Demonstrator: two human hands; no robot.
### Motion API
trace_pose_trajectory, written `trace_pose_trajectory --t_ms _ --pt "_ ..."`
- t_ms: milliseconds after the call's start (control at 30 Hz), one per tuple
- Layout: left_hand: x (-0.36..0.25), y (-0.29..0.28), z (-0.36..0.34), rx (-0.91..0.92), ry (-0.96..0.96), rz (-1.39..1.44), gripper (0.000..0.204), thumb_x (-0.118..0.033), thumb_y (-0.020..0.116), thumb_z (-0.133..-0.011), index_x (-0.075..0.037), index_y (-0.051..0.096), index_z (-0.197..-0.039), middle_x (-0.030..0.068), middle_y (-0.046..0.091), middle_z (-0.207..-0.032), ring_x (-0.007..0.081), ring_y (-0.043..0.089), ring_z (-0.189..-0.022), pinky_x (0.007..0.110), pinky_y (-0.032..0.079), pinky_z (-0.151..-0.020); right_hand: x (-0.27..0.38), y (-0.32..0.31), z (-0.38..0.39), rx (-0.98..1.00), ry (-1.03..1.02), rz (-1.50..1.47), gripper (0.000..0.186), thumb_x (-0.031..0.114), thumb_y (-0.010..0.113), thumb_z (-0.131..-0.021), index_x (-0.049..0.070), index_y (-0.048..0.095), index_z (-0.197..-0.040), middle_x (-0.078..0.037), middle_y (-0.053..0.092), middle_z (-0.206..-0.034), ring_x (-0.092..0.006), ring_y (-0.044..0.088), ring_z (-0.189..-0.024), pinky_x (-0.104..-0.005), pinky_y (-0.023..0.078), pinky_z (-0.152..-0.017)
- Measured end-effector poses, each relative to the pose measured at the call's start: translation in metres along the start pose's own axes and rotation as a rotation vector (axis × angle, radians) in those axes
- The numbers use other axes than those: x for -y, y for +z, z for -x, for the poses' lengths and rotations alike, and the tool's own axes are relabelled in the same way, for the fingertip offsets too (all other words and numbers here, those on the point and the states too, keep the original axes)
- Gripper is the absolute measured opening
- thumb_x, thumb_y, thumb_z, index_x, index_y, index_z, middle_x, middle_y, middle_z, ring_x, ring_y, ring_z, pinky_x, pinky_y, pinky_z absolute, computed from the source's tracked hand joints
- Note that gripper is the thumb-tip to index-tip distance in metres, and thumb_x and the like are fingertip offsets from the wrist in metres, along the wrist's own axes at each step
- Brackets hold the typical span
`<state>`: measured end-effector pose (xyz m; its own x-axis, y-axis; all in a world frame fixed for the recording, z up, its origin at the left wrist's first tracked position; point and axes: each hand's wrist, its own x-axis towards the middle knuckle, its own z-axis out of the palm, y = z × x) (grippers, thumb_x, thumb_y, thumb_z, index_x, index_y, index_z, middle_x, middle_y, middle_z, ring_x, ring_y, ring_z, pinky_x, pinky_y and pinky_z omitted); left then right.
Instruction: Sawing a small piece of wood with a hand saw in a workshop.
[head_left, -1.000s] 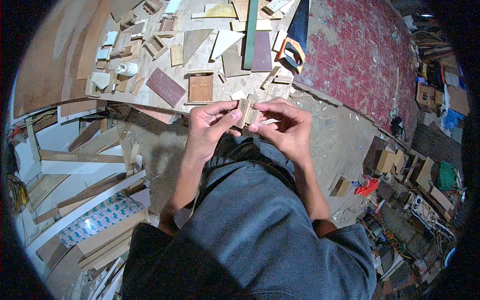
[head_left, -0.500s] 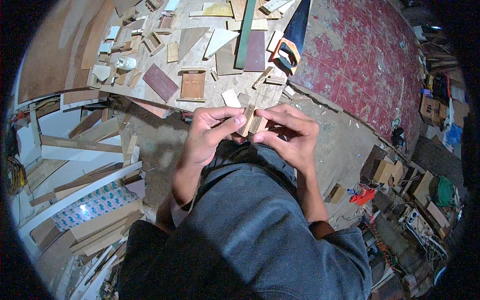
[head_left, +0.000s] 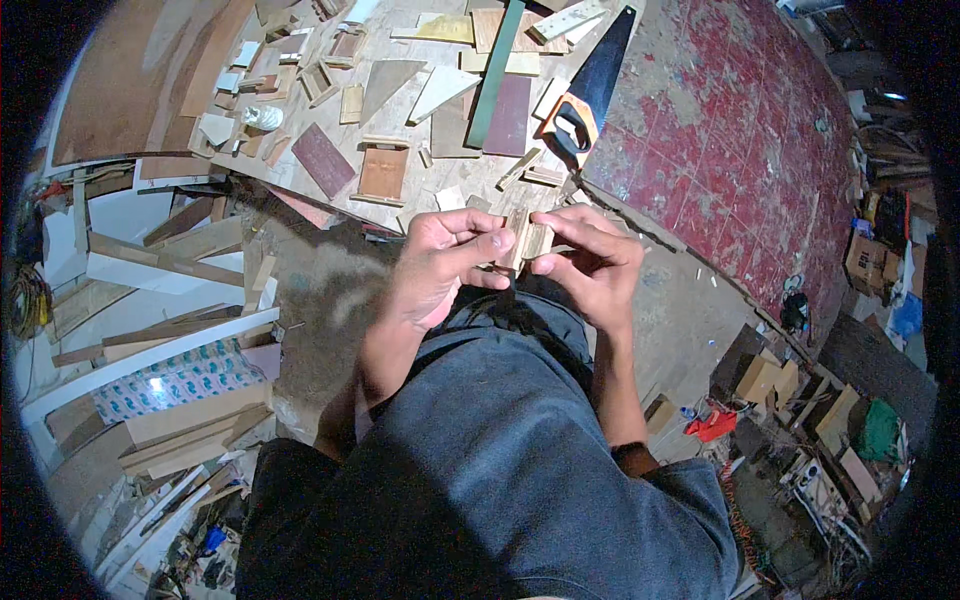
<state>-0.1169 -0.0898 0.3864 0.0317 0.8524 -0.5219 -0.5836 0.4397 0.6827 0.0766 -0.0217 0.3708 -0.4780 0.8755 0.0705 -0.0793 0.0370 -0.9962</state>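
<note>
Close to my body, just off the near edge of the workbench, both hands pinch small wooden pieces held together. My left hand [head_left: 450,258] grips a narrow wood strip [head_left: 517,228] between thumb and fingers. Against its right side, my right hand [head_left: 597,258] pinches a short wood block [head_left: 537,242] by thumb and fingertips. Whether the two pieces are joined or only pressed together, I cannot tell. Beyond them on the bench lie a small wooden frame with a brown panel [head_left: 382,173] and a handsaw [head_left: 590,95] with an orange and black handle.
The plywood workbench [head_left: 285,168] carries several offcuts, a long green strip [head_left: 495,75], a dark red board [head_left: 323,160] and a white bottle [head_left: 263,118]. Scrap boards [head_left: 170,262] pile up at the left. At the right, a red cloth-like item [head_left: 710,425] lies by more scrap.
Both hands and the wooden pieces have shifted slightly right in view. The block in my right hand now shows more of its broad face. The grip stays on.
</note>
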Motion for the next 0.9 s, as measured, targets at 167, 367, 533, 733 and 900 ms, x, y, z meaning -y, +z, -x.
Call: trace_pose_trajectory --t_ms 167,367,533,733,900 --pt "0.000 0.021 -0.010 -0.034 -0.039 0.063 0.014 -0.009 0.071 -0.090 0.001 0.065 -0.098 0.0095 0.069 -0.087 0.0135 0.067 -0.071 0.025 0.060 -0.060 -0.014 -0.025 -0.007 0.047 -0.067 0.033 0.043 0.003 0.084 -0.072 0.003 0.074 -0.113 -0.008 0.070 -0.094 -0.0128 0.064 -0.082 -0.0223 0.049 -0.064" --pt "-0.002 0.035 -0.018 -0.037 -0.070 0.115 0.016 -0.012 0.071 -0.090 0.000 0.065 -0.098 0.0096 0.069 -0.087 0.0131 0.067 -0.070 0.024 0.059 -0.060 -0.005 -0.041 -0.023 0.114 -0.073 -0.039 0.041 0.004 0.083 -0.074 0.002 0.074 -0.113 -0.009 0.070 -0.094 -0.0125 0.064 -0.080 -0.0230 0.051 -0.064" --pt "-0.005 0.040 -0.024 -0.055 -0.043 0.125 0.017 -0.014 0.072 -0.089 0.000 0.065 -0.097 0.0094 0.069 -0.087 0.0130 0.066 -0.070 0.024 0.059 -0.061 -0.004 -0.049 -0.036 0.148 -0.106 -0.028 0.040 0.004 0.083 -0.074 0.001 0.073 -0.113 -0.009 0.070 -0.093 -0.0128 0.064 -0.080 -0.0231 0.051 -0.064" --pt "-0.008 0.040 -0.033 -0.067 -0.014 0.135 0.016 -0.014 0.073 -0.089 -0.001 0.066 -0.096 0.0091 0.069 -0.087 0.0131 0.066 -0.069 0.024 0.059 -0.060 -0.010 -0.053 -0.051 0.195 -0.106 -0.027 0.040 0.004 0.083 -0.075 0.002 0.073 -0.114 -0.008 0.070 -0.093 -0.0116 0.063 -0.079 -0.0215 0.048 -0.062" --pt "0.002 0.033 -0.044 -0.119 0.009 0.083 0.015 -0.014 0.072 -0.089 -0.002 0.066 -0.097 0.0083 0.069 -0.089 0.0133 0.067 -0.071 0.024 0.059 -0.060 -0.021 -0.056 -0.055 0.230 0.022 -0.052 0.040 0.003 0.082 -0.076 0.001 0.073 -0.115 -0.007 0.069 -0.092 -0.0100 0.060 -0.077 -0.0204 0.046 -0.063"
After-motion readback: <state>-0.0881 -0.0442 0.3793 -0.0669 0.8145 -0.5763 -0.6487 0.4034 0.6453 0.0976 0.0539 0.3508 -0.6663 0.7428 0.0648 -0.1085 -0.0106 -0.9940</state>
